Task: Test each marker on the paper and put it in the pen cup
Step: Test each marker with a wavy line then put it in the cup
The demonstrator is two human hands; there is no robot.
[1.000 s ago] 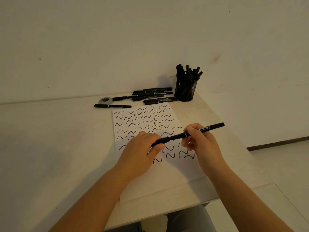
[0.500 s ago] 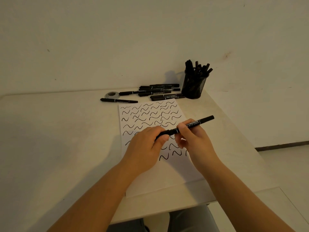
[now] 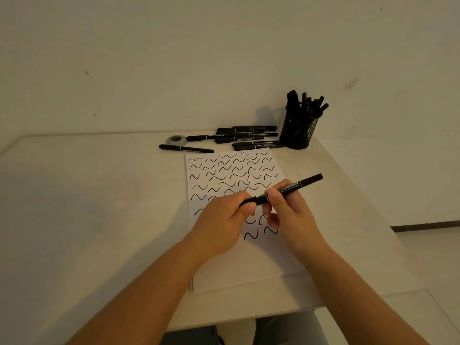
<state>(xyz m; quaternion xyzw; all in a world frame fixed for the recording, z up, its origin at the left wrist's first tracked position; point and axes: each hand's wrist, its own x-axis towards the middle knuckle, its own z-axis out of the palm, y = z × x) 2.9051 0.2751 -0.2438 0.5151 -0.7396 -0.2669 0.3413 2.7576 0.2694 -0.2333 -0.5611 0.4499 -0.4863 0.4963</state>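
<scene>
A black marker [image 3: 298, 183] is held level above the white paper [image 3: 231, 265], which carries several rows of black squiggles. My right hand [image 3: 290, 212] grips the marker's middle with thumb and fingers. My left hand [image 3: 224, 221] pinches the marker's left end, where the cap sits; whether the cap is on or off is hidden by my fingers. A black mesh pen cup [image 3: 300, 129] full of several markers stands at the table's far right. A pile of loose black markers [image 3: 246, 136] lies left of the cup.
One black marker [image 3: 186, 148] lies apart at the far left of the pile, beside a grey tape roll [image 3: 176, 140]. The white table [image 3: 74, 207] meets the wall at the back; its right edge drops off just past the cup.
Both hands stay on the marker over the paper; my hands have drawn slightly closer along it. The camera view has shifted a little.
</scene>
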